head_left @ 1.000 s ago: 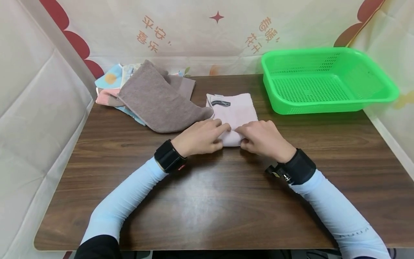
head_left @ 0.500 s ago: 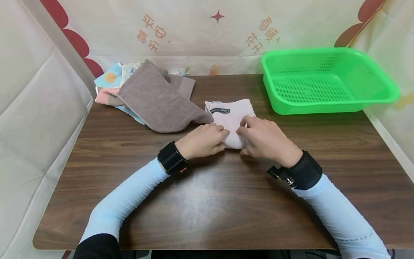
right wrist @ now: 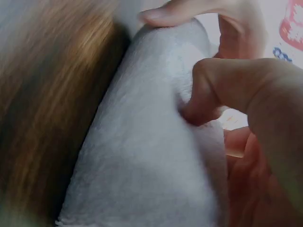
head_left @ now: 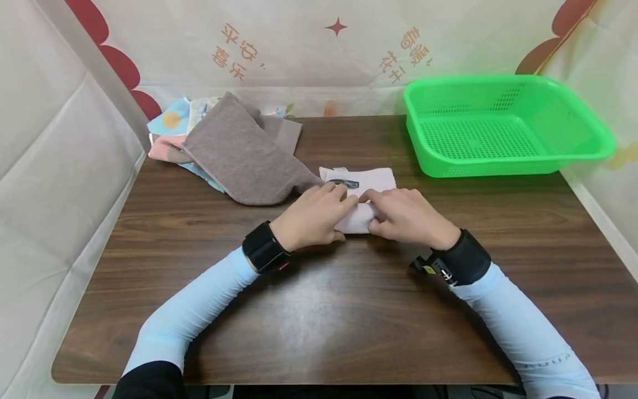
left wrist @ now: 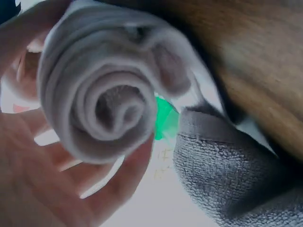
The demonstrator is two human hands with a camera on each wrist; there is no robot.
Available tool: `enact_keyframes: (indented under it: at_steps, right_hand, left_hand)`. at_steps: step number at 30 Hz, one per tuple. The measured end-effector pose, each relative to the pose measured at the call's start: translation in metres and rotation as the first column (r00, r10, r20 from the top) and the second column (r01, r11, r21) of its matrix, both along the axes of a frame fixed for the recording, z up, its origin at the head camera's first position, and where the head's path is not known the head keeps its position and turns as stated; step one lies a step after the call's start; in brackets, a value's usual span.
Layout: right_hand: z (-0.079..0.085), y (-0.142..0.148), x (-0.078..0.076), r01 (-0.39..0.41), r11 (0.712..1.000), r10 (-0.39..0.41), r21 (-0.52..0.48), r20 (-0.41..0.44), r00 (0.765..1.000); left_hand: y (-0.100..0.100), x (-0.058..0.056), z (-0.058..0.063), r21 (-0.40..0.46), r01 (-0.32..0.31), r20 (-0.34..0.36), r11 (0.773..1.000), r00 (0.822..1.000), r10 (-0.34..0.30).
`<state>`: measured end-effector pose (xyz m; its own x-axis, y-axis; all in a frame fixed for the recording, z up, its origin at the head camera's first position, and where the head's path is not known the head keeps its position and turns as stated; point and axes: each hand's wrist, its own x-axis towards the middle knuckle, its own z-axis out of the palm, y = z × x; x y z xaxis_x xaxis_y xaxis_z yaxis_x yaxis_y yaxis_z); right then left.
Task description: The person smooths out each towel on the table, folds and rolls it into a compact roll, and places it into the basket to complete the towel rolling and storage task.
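A pale pink towel [head_left: 372, 177] with a dark label lies at the middle of the table, its near part rolled up and its far part flat. The spiral of the roll [left wrist: 111, 111] faces the left wrist camera. My left hand [head_left: 314, 217] grips the roll's left end with curled fingers. At the right end, my right hand [head_left: 413, 217] holds the same roll, thumb on the near side; the right wrist view shows its fingers [right wrist: 232, 85] against the cloth. A grey-brown towel [head_left: 254, 160] lies just beyond my left hand, its corner close to the pink one.
Under the grey-brown towel, several patterned cloths [head_left: 169, 123] in blue and pink are heaped at the back left. A green plastic basket [head_left: 503, 167] stands at the back right of the wooden table [head_left: 299, 321]. Pale printed fabric [head_left: 319, 61] hangs behind.
The pink towel's far edge has drawn nearer to me and its flat part is shorter. My right hand spread its fingers over the towel, then closed back round the roll.
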<state>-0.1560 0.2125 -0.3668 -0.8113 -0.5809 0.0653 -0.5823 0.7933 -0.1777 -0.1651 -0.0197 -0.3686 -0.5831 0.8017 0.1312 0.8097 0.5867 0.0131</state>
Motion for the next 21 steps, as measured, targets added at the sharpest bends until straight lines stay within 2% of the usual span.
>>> enact_keyframes:
  at_steps: [2, 5, 7, 9, 11, 13, 16, 18, 21]
  right_hand:
    - [0.0, 0.001, -0.001, 0.015, 0.999, -0.013, -0.029, 0.049, 0.999]
    - [0.003, 0.001, 0.001, 0.009, 0.999, -0.007, -0.037, 0.048, 0.999]
    - [0.006, -0.002, 0.005, -0.017, 1.0, 0.017, -0.008, -0.018, 1.0]
    - [0.01, -0.004, 0.009, -0.044, 0.998, 0.047, 0.033, -0.092, 0.995]
    - [0.014, -0.006, 0.014, -0.068, 0.995, 0.079, 0.078, -0.147, 0.986]
    - [0.015, -0.007, 0.016, -0.08, 0.991, 0.097, 0.11, -0.159, 0.982]
    - [0.014, -0.008, 0.014, -0.085, 0.989, 0.099, 0.118, -0.116, 0.988]
    - [0.012, -0.007, 0.011, -0.077, 0.992, 0.086, 0.104, -0.084, 0.993]
    - [0.009, -0.003, 0.005, -0.056, 0.996, 0.058, 0.067, -0.015, 0.998]
  left_hand:
    - [0.001, 0.001, 0.0, -0.014, 0.02, -0.076, 1.0, 0.997, -0.021]
    - [0.002, 0.0, -0.002, 0.006, 0.036, -0.083, 0.999, 0.996, -0.036]
    - [0.002, -0.003, -0.004, 0.027, 0.036, -0.037, 0.999, 0.999, -0.035]
    - [0.002, -0.006, -0.007, 0.051, 0.024, 0.044, 0.998, 0.999, -0.027]
    - [0.002, -0.009, -0.009, 0.068, 0.002, 0.133, 0.998, 0.991, -0.011]
    - [0.002, -0.012, -0.011, 0.083, -0.026, 0.222, 0.996, 0.975, 0.007]
    - [0.001, -0.013, -0.012, 0.088, -0.064, 0.317, 0.994, 0.948, 0.032]
    - [0.0, -0.012, -0.01, 0.095, -0.076, 0.331, 0.993, 0.943, 0.04]
    - [-0.001, -0.01, -0.008, 0.079, -0.069, 0.252, 0.995, 0.967, 0.047]
